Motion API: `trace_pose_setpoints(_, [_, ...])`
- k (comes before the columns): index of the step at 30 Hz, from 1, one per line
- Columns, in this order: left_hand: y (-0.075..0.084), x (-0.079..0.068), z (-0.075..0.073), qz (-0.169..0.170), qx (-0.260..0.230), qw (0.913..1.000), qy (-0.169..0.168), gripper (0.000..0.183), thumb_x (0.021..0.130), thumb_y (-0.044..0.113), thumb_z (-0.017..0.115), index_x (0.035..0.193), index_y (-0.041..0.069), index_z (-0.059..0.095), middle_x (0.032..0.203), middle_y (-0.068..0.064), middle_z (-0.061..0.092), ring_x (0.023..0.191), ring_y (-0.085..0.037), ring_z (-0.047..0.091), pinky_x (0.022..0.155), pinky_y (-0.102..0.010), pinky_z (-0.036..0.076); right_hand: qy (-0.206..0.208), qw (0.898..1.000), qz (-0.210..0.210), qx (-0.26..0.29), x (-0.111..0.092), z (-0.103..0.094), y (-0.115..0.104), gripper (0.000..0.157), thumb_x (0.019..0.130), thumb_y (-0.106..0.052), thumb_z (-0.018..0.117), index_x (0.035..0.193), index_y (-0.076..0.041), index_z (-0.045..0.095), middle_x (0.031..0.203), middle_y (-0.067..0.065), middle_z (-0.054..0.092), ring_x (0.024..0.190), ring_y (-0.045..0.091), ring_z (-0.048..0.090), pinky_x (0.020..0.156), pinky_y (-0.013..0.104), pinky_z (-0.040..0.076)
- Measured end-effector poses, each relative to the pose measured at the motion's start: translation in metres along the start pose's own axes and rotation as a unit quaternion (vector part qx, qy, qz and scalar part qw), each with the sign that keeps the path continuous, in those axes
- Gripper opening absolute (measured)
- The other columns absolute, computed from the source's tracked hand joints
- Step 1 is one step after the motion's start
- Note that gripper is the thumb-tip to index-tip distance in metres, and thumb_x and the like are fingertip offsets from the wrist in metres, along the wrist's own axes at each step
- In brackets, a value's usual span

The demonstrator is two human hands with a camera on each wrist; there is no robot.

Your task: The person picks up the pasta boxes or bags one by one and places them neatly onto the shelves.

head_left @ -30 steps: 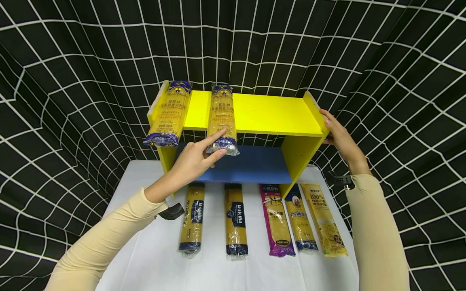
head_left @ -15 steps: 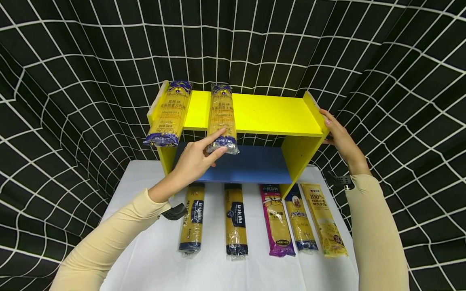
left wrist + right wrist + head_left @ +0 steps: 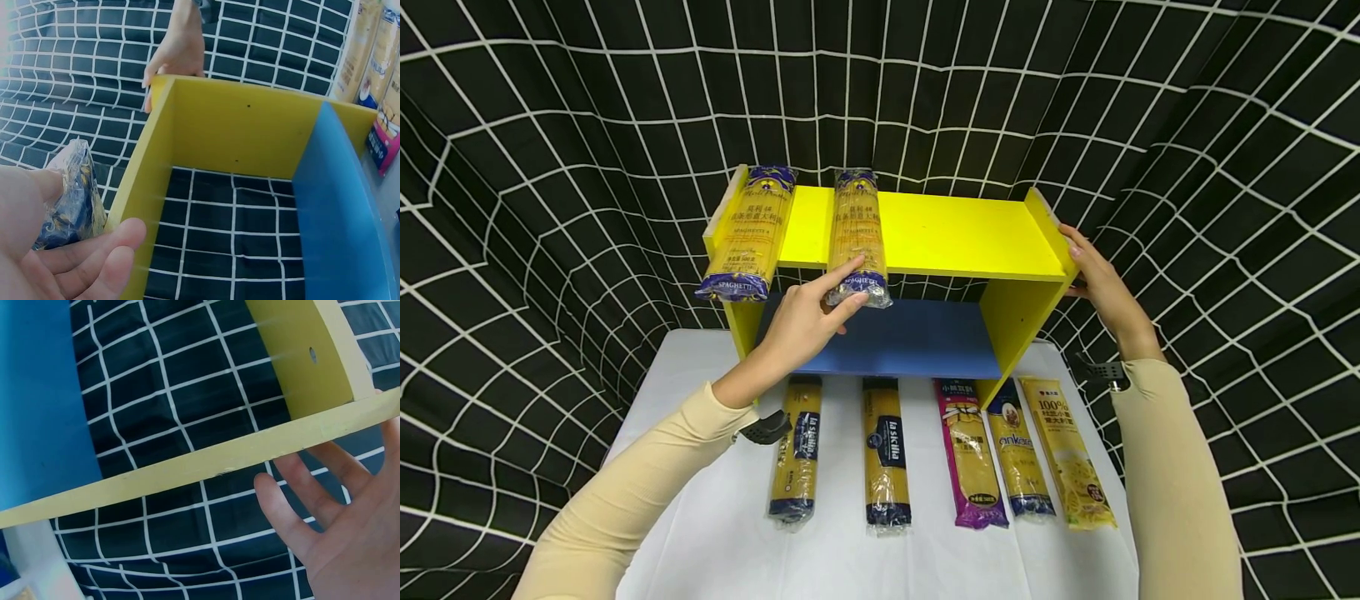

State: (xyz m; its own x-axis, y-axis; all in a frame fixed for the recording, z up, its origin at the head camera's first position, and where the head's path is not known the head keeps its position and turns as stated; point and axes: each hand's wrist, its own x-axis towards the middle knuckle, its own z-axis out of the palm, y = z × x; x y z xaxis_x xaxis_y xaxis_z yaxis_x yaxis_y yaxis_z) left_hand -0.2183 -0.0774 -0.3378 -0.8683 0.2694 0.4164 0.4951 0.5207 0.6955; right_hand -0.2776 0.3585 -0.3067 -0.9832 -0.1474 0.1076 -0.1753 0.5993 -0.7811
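My left hand (image 3: 805, 321) pinches the near end of a spaghetti pack (image 3: 856, 221) with a blue label on the shelf's yellow top, index finger above and thumb at the crinkled end. In the left wrist view that pack's clear and blue wrapper (image 3: 78, 200) lies between thumb and fingers. A matching spaghetti pack (image 3: 750, 233) lies to its left, against the shelf's left side, its near end jutting over the front edge. My right hand (image 3: 1105, 287) rests against the outer right side of the yellow shelf (image 3: 970, 237); in the right wrist view its fingers (image 3: 281, 506) are extended and spread.
On the white tablecloth (image 3: 700, 517) before the shelf lie two dark-labelled pasta packs (image 3: 796, 450), a purple-edged pack (image 3: 973, 458), a blue-ended pack (image 3: 1018, 458) and a yellow pack (image 3: 1067, 454). A blue lower board (image 3: 910, 337) spans the shelf. Black gridded cloth (image 3: 925, 83) hangs behind.
My left hand has slid the spaghetti pack a little farther back on the yellow top, so less of it overhangs the front edge. The right hand has stayed in place.
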Motion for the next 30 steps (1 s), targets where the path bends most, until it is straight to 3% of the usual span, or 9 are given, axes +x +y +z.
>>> trace_pose_setpoints(7, [-0.001, 0.001, 0.000, 0.001, -0.001, 1.0000, -0.001, 0.055, 0.097, 0.048, 0.057, 0.149, 0.042, 0.039, 0.046, 0.001, 0.051, 0.057, -0.008, 0.067, 0.045, -0.031, 0.042, 0.002, 1.000, -0.005, 0.000, -0.001, 0.000, -0.002, 0.055, 0.106, -0.052, 0.022, 0.159, -0.036, 0.016, 0.160, 0.016, 0.029, 0.124, 0.016, 0.045, 0.087, 0.021, 0.044])
trace_pose_setpoints(13, [-0.003, -0.001, 0.000, -0.005, -0.004, 0.9997, -0.024, 0.058, 0.098, 0.048, 0.056, 0.151, 0.044, 0.033, 0.049, 0.002, 0.058, 0.057, -0.009, 0.067, 0.048, -0.032, 0.047, 0.002, 1.000, -0.003, 0.003, 0.000, 0.000, -0.001, 0.055, 0.106, -0.052, 0.022, 0.159, -0.035, 0.016, 0.160, 0.016, 0.029, 0.122, 0.014, 0.045, 0.086, 0.019, 0.044])
trace_pose_setpoints(18, [0.000, -0.008, -0.001, 0.005, 0.016, 0.9996, -0.024, 0.062, 0.099, 0.043, 0.057, 0.153, 0.045, 0.027, 0.058, -0.001, 0.065, 0.052, -0.007, 0.064, 0.042, -0.031, 0.044, 0.004, 1.000, -0.002, 0.004, -0.001, 0.001, -0.001, 0.055, 0.106, -0.052, 0.023, 0.159, -0.036, 0.016, 0.160, 0.016, 0.029, 0.123, 0.015, 0.045, 0.086, 0.020, 0.043])
trace_pose_setpoints(24, [0.003, -0.027, -0.001, 0.084, 0.065, 0.9936, 0.039, 0.059, 0.100, 0.034, 0.058, 0.154, 0.037, 0.033, 0.076, 0.004, 0.075, 0.041, 0.000, 0.045, 0.039, -0.022, 0.033, 0.006, 1.000, -0.001, 0.002, -0.002, 0.001, -0.003, 0.055, 0.106, -0.053, 0.022, 0.158, -0.037, 0.016, 0.162, 0.012, 0.028, 0.127, 0.018, 0.043, 0.089, 0.025, 0.042])
trace_pose_setpoints(27, [0.001, -0.039, 0.001, 0.147, 0.039, 0.9857, 0.072, 0.055, 0.099, 0.022, 0.061, 0.151, 0.028, 0.042, 0.072, 0.004, 0.074, 0.042, 0.000, 0.040, 0.041, -0.018, 0.030, 0.005, 1.000, -0.002, 0.005, -0.001, 0.001, -0.002, 0.055, 0.106, -0.053, 0.022, 0.158, -0.037, 0.016, 0.163, 0.011, 0.027, 0.128, 0.018, 0.043, 0.089, 0.026, 0.042])
trace_pose_setpoints(30, [-0.006, -0.050, 0.007, 0.216, -0.006, 0.9735, 0.075, 0.051, 0.096, 0.010, 0.061, 0.145, 0.020, 0.051, 0.068, 0.004, 0.071, 0.045, 0.001, 0.044, 0.043, -0.014, 0.029, 0.006, 1.000, -0.003, 0.007, -0.001, 0.001, 0.000, 0.055, 0.106, -0.053, 0.022, 0.158, -0.037, 0.016, 0.162, 0.011, 0.028, 0.128, 0.017, 0.043, 0.089, 0.024, 0.042])
